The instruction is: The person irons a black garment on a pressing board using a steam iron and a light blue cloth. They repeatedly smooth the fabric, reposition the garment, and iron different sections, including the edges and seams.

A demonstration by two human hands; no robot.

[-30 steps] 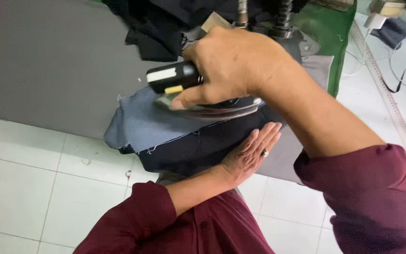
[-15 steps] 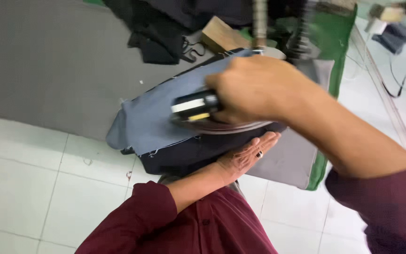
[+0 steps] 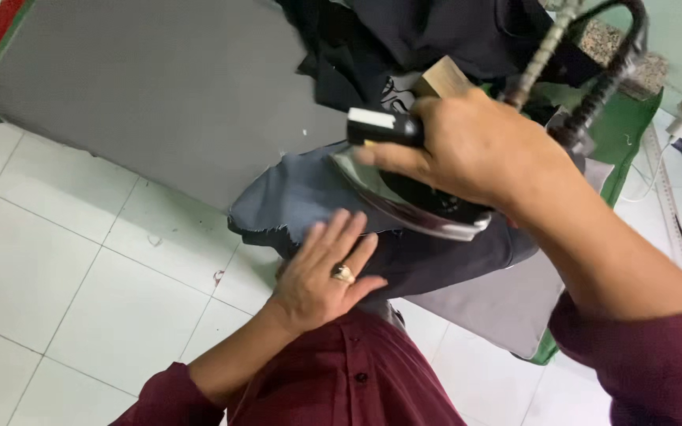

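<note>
Your right hand (image 3: pixel 475 146) grips the iron (image 3: pixel 412 197) over rumpled grey cloth (image 3: pixel 301 197); your left hand (image 3: pixel 321 272) lies flat, fingers spread, beside dark garments (image 3: pixel 436 35).

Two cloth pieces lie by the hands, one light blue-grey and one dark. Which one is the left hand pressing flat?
The left hand lies mostly on the dark cloth, at the board's near edge; the blue-grey cloth lies beyond its fingertips.

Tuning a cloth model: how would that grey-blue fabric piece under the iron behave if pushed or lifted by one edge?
Probably floppy: the grey-blue fabric drapes over the edge of the grey ironing pad and wrinkles. It likely slides or bunches when pushed, since the left hand lies flat on it beside the iron held by the right hand. It looks thin, so probably light; its edge seems frayed.
</note>
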